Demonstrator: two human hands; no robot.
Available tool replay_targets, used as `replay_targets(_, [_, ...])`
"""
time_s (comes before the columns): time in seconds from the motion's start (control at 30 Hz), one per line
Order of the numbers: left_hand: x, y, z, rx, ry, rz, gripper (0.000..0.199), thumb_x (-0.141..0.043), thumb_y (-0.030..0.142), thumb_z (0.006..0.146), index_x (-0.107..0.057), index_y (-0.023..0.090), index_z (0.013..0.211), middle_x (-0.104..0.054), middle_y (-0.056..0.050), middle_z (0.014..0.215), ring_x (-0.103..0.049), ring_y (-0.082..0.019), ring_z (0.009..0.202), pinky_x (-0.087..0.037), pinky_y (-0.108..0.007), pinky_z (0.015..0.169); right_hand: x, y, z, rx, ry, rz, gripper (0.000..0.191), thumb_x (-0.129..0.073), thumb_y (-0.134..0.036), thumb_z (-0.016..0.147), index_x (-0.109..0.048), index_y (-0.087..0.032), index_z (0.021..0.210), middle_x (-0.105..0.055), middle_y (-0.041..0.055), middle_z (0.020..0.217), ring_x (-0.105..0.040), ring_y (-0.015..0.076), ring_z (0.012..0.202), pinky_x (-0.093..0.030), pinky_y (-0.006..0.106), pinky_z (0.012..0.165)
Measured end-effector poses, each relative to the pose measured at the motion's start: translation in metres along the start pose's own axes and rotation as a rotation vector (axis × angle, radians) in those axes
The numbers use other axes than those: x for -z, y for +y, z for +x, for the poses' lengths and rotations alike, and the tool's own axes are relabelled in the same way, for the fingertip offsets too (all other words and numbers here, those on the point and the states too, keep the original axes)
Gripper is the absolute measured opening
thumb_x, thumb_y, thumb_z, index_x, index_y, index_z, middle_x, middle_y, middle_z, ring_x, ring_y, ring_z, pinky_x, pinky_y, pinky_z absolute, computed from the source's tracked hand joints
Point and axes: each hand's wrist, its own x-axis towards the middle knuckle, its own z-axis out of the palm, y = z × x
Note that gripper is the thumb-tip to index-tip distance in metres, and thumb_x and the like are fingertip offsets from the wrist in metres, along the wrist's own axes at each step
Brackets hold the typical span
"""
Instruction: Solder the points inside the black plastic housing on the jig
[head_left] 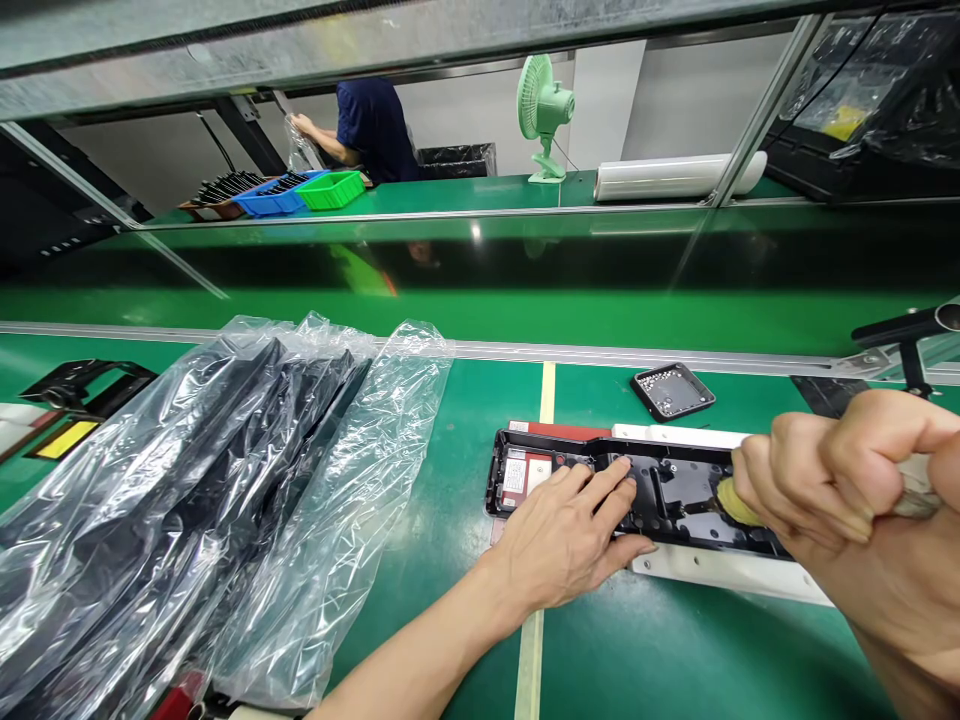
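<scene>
A long black plastic housing (645,500) lies open side up in a white holding block (720,568), with a red part showing at its left end. My left hand (559,535) rests palm down on the housing, its fingers spread across the near wall and inside. My right hand (840,490) is wrapped round a screwdriver with a yellow nose (739,503), whose thin dark shaft points left into the housing. Most of the tool's body is hidden by my fingers. Beyond the housing sits a small black tray (696,404) with many small silvery screws.
Clear plastic bags (390,430) holding black parts cover the left of the green bench. A metal bracket arm (911,350) stands at the right. Past the conveyor belt (480,310) are a fan (546,110), a film roll (667,178), bins (334,190) and another person (375,130).
</scene>
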Motion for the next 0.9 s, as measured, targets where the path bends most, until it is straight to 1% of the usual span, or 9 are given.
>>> replay_targets(0.1, [0.0000, -0.0002, 0.0001, 0.001, -0.003, -0.002, 0.058, -0.038, 0.056, 0.106, -0.057, 0.011, 0.136, -0.054, -0.010, 0.151, -0.062, -0.023, 0.096, -0.056, -0.039, 0.084, 0.0019, -0.0004, -0.0012, 0.006, -0.008, 0.002, 0.053, -0.070, -0.062, 0.077, -0.052, -0.023, 0.046, -0.032, -0.0028, 0.034, -0.030, 0.0115, 0.031, -0.027, 0.028, 0.031])
replay_targets(0.27, [0.0002, -0.0005, -0.0003, 0.001, -0.008, -0.005, 0.057, -0.039, 0.056, 0.106, -0.057, 0.011, 0.136, -0.053, -0.010, 0.151, -0.062, -0.024, 0.096, -0.056, -0.039, 0.083, 0.0038, -0.0014, -0.0030, -0.008, -0.017, -0.001, 0.057, -0.070, -0.067, 0.076, -0.051, -0.022, 0.046, -0.032, -0.0027, 0.034, -0.030, 0.0119, 0.031, -0.028, 0.029, 0.032])
replay_targets(0.4, [-0.0005, -0.0008, -0.0001, -0.001, -0.007, 0.000, 0.057, -0.039, 0.056, 0.106, -0.057, 0.011, 0.136, -0.053, -0.010, 0.151, -0.061, -0.024, 0.097, -0.056, -0.039, 0.083, 0.0015, -0.0011, -0.0012, -0.021, -0.011, 0.021, 0.052, -0.073, -0.059, 0.075, -0.052, -0.022, 0.045, -0.033, -0.0025, 0.034, -0.031, 0.0120, 0.032, -0.028, 0.029, 0.032])
replay_targets(0.6, [-0.0003, -0.0001, 0.0000, 0.001, -0.011, 0.007, 0.058, -0.036, 0.057, 0.107, -0.055, 0.011, 0.138, -0.053, -0.009, 0.151, -0.061, -0.024, 0.097, -0.055, -0.039, 0.084, 0.0003, -0.0013, -0.0014, -0.008, -0.006, 0.003, 0.055, -0.072, -0.064, 0.075, -0.052, -0.023, 0.045, -0.032, -0.0030, 0.034, -0.029, 0.0118, 0.031, -0.028, 0.029, 0.032])
replay_targets(0.7, [0.0010, -0.0002, 0.0001, -0.017, -0.016, 0.012, 0.055, -0.036, 0.055, 0.107, -0.054, 0.014, 0.139, -0.053, -0.009, 0.151, -0.060, -0.023, 0.094, -0.054, -0.039, 0.081, 0.0000, -0.0014, -0.0014, -0.013, 0.004, 0.008, 0.055, -0.073, -0.064, 0.073, -0.052, -0.023, 0.044, -0.032, -0.0029, 0.033, -0.029, 0.0118, 0.031, -0.027, 0.029, 0.031])
replay_targets(0.8, [0.0017, -0.0009, 0.0001, -0.033, -0.017, 0.017, 0.050, -0.037, 0.053, 0.107, -0.057, 0.017, 0.135, -0.053, -0.008, 0.150, -0.058, -0.022, 0.090, -0.053, -0.038, 0.077, -0.0004, -0.0013, -0.0014, -0.025, 0.016, 0.032, 0.052, -0.077, -0.060, 0.071, -0.053, -0.023, 0.043, -0.032, -0.0028, 0.033, -0.029, 0.0117, 0.031, -0.026, 0.029, 0.031])
replay_targets(0.9, [0.0011, -0.0017, -0.0003, -0.035, -0.011, 0.015, 0.048, -0.038, 0.053, 0.107, -0.060, 0.017, 0.131, -0.052, -0.008, 0.150, -0.057, -0.022, 0.089, -0.053, -0.039, 0.075, -0.0006, -0.0004, -0.0016, -0.026, 0.050, 0.045, 0.052, -0.077, -0.059, 0.070, -0.052, -0.023, 0.043, -0.031, -0.0029, 0.033, -0.029, 0.0113, 0.031, -0.025, 0.029, 0.031])
